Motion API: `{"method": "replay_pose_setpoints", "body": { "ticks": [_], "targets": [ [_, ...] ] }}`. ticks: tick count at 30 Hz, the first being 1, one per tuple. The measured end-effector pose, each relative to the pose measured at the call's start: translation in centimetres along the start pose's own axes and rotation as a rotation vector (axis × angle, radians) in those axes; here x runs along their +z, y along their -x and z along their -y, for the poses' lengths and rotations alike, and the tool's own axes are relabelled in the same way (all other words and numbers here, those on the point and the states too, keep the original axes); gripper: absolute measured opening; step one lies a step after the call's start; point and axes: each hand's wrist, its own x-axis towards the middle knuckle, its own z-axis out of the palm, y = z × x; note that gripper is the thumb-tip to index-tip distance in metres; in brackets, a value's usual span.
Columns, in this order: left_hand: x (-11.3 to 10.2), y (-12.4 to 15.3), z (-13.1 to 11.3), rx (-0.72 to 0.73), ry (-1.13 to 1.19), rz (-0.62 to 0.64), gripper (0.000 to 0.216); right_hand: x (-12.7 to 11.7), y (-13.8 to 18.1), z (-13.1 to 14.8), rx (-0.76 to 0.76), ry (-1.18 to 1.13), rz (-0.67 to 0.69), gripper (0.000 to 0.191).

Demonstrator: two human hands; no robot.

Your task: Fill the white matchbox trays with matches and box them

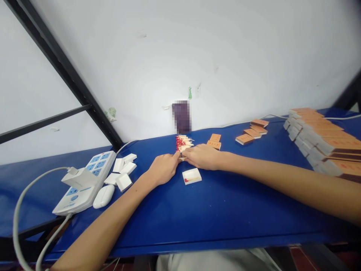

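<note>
A pile of red-headed matchsticks [183, 143] lies on the blue table, near the wall. At its near edge, my left hand [163, 168] and my right hand [201, 156] meet with fingers closed. Pale matchsticks [182, 159] show between the fingertips of both hands; how many is too small to tell. Just below the hands sits a white matchbox tray [196, 174], open side up, with a few matches along its near side. Beyond my right hand lie orange matchbox sleeves [216, 138], partly hidden by that hand.
White empty trays [124, 169] lie at the left beside a white earphone case [103, 196] and a power strip [98, 165] with a plugged-in charger. Several orange matchboxes [251, 133] are at the back right. A large stack of matchboxes [335, 137] fills the right side.
</note>
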Motion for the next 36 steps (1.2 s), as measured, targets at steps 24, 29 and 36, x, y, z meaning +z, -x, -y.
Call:
{"method": "replay_pose_setpoints", "body": {
  "ticks": [24,29,36],
  "targets": [
    [-2.8,1.7,-1.3,0.144,0.003,-0.061,0.028,-4.4,1.2,-1.0,-0.164,-0.405,0.139,0.019],
    [-3.5,2.7,-2.2,0.251,0.129,0.002,0.028,-6.8,1.8,-0.3,-0.132,-0.533,0.385,0.02],
    [-2.2,2.3,-1.7,0.266,0.212,0.025,0.033,-5.4,1.5,0.4,-0.12,-0.519,0.391,0.018]
  ]
}}
